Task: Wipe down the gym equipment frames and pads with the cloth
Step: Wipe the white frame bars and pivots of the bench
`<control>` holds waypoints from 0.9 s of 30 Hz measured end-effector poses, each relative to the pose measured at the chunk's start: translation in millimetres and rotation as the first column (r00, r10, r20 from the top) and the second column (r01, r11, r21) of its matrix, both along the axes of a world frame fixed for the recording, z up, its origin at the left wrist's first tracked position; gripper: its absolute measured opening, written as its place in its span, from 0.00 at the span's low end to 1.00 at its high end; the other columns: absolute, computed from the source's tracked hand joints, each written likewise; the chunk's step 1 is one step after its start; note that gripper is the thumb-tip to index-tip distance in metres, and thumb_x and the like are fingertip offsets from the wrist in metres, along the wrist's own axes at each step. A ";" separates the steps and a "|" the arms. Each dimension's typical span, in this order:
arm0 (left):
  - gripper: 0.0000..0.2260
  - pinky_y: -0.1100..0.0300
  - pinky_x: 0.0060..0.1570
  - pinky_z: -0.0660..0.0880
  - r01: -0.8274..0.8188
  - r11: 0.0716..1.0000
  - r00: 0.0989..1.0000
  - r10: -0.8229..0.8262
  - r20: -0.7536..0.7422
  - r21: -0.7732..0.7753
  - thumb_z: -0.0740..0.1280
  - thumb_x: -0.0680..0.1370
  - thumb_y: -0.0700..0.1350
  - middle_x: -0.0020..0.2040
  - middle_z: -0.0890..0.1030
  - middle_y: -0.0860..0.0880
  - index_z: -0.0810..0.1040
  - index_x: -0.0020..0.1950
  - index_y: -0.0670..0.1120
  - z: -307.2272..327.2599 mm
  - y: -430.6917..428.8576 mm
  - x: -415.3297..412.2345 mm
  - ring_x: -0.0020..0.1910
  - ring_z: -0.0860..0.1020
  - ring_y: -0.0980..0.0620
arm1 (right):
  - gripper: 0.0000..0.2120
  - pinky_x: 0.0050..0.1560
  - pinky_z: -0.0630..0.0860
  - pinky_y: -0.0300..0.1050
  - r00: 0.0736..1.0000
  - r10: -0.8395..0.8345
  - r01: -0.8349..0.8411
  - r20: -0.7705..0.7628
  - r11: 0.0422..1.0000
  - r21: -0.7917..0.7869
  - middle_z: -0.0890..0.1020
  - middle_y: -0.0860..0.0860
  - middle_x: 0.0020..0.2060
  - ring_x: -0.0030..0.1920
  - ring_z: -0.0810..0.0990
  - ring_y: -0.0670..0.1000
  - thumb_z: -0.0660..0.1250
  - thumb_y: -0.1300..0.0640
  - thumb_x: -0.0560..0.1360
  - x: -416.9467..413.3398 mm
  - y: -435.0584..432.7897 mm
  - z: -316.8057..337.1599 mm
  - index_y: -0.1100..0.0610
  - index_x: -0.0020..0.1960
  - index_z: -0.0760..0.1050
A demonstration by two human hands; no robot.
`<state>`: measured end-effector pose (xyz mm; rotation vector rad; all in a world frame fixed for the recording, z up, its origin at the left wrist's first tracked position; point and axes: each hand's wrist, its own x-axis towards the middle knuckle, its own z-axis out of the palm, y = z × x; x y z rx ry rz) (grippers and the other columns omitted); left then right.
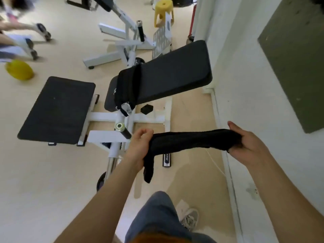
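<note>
Centrally, one black cloth (192, 140) is stretched level between two hands, above the tan floor (52, 172) and near the white frame (105, 118) but touching no part of it. Its surface looks ribbed and matte. The middle span is gathered into a narrow band, and one loose end hangs below the left hand (139, 148). Left hand: fingers curled round one end of the cloth. Right hand (249, 146): thumb above, fingers below, pinching the opposite end. Beyond the hands are two black pads: a flat pad (57, 109) to the left and a long pad (175, 71) beside the white wall (245, 85), with a dark wrap (127, 90) draped at its near end. Two yellow items are also visible: an upright stool (164, 9) and a blurred object (19, 70) on the floor
</note>
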<state>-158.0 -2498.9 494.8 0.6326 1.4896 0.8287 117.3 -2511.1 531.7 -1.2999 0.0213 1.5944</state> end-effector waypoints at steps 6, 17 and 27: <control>0.01 0.58 0.41 0.75 -0.026 1.000 0.999 0.026 0.030 0.000 0.70 0.77 0.42 0.44 0.79 0.46 0.79 0.45 0.47 -52.7 2.6 -53.3 0.42 0.77 0.49 | 0.10 0.29 0.77 0.35 0.908 0.360 -0.333 0.214 0.931 -0.151 0.79 0.55 0.41 0.37 0.78 0.50 0.59 0.69 0.78 -37.2 68.1 -81.9 0.59 0.47 0.77; 0.26 0.59 0.53 0.73 0.291 0.921 0.623 -0.388 -0.680 -0.259 0.69 0.72 0.39 0.63 0.75 0.45 0.72 0.70 0.47 -201.5 15.2 -103.5 0.57 0.76 0.48 | 0.11 0.44 0.70 0.39 0.155 0.721 -0.815 0.676 0.480 -0.325 0.82 0.52 0.46 0.42 0.78 0.47 0.69 0.67 0.72 -119.6 133.8 -232.2 0.56 0.51 0.83; 0.16 0.57 0.29 0.62 0.188 0.936 0.574 -0.351 -0.739 -0.298 0.62 0.80 0.52 0.28 0.71 0.49 0.71 0.35 0.46 -345.1 43.2 -55.5 0.30 0.72 0.48 | 0.17 0.53 0.70 0.43 -0.203 0.405 -0.873 0.891 0.337 -0.352 0.75 0.56 0.53 0.52 0.76 0.56 0.58 0.70 0.76 -120.8 187.3 -365.8 0.58 0.58 0.77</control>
